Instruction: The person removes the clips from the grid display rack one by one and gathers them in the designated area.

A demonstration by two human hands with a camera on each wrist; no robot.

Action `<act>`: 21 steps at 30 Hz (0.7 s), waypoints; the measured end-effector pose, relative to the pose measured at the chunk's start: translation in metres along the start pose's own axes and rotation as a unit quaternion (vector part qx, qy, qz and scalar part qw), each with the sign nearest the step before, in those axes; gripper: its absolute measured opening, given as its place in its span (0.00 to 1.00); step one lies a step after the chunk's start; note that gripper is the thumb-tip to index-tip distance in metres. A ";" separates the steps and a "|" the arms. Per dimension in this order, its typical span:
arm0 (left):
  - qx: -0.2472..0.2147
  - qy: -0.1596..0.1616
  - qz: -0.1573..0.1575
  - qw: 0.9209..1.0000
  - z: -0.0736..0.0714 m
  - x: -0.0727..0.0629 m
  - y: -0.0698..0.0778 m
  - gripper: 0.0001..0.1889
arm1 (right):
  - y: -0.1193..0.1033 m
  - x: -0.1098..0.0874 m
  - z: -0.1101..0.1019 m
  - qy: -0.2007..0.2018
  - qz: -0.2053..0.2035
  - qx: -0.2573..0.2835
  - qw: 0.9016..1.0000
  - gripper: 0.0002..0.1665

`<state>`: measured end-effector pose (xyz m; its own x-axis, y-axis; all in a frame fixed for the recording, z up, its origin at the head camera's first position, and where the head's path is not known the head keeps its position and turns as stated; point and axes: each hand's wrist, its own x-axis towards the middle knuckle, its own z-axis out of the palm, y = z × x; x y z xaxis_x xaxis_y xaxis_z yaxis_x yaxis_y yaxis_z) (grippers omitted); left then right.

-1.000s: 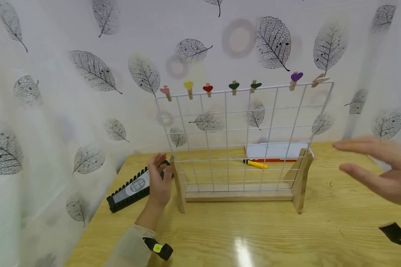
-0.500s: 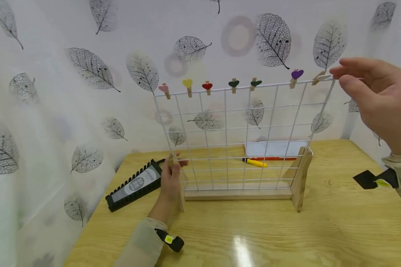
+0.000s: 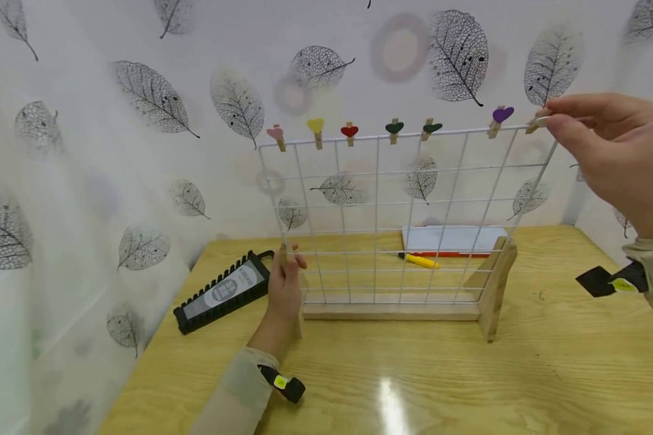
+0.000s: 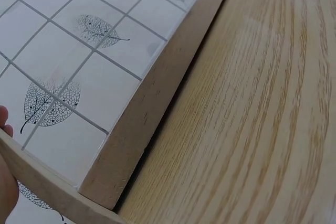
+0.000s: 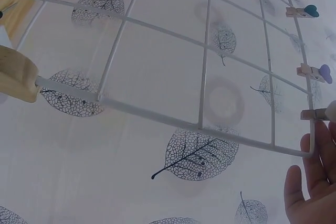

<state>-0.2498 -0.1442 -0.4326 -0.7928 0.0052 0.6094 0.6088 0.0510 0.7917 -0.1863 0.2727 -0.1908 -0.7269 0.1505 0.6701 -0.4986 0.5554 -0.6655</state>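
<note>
A white wire grid (image 3: 402, 211) stands upright on a wooden table (image 3: 441, 380). It sits in a wooden stand (image 3: 392, 311) with one wooden leg at each end.

The right hand (image 3: 615, 157) is up at the top right corner of the grid. Its thumb and first finger are pressed together on a small pale peg (image 3: 537, 123) clipped to the top wire. It looks like a pinch, but the fingertips cover most of the peg, so the grip is hard to be sure of. In the right wrist view the peg (image 5: 315, 114) sticks out from the corner of the grid, just above the palm (image 5: 315, 187).

The left hand (image 3: 284, 290) is down low at the left end of the grid. Its fingers are curled round the left wooden leg (image 3: 296, 302) and hold it. The left wrist view shows only the edge of this hand (image 4: 5, 182) against the wood.

Six more little pegs with hearts sit along the top wire: pink (image 3: 275, 134), yellow (image 3: 315, 127), red (image 3: 350, 132), two dark green (image 3: 394, 128) and purple (image 3: 502, 115).

A black rack (image 3: 223, 293) lies on the table just left of the left hand. Behind the grid lie a yellow pen (image 3: 420, 261) and a white board (image 3: 448, 238). The wall has leaf pictures on it.
</note>
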 end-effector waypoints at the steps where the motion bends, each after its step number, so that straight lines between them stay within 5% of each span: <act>1: 0.001 -0.002 0.002 1.000 0.000 0.001 0.001 0.35 | 0.000 0.000 -0.001 -0.002 0.003 -0.002 1.000 0.19; 11: 0.004 -0.008 0.015 1.000 0.001 0.001 0.000 0.34 | -0.001 0.003 -0.003 -0.013 0.006 -0.062 0.998 0.19; 21: -0.003 -0.016 0.020 1.000 0.000 0.002 -0.002 0.36 | 0.001 0.003 -0.002 -0.001 0.015 -0.025 1.000 0.18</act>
<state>-0.2522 -0.1444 -0.4332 -0.7681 0.0384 0.6392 0.6404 0.0450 0.7668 -0.1882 0.2750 -0.1883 -0.7420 0.1657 0.6497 -0.4529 0.5907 -0.6678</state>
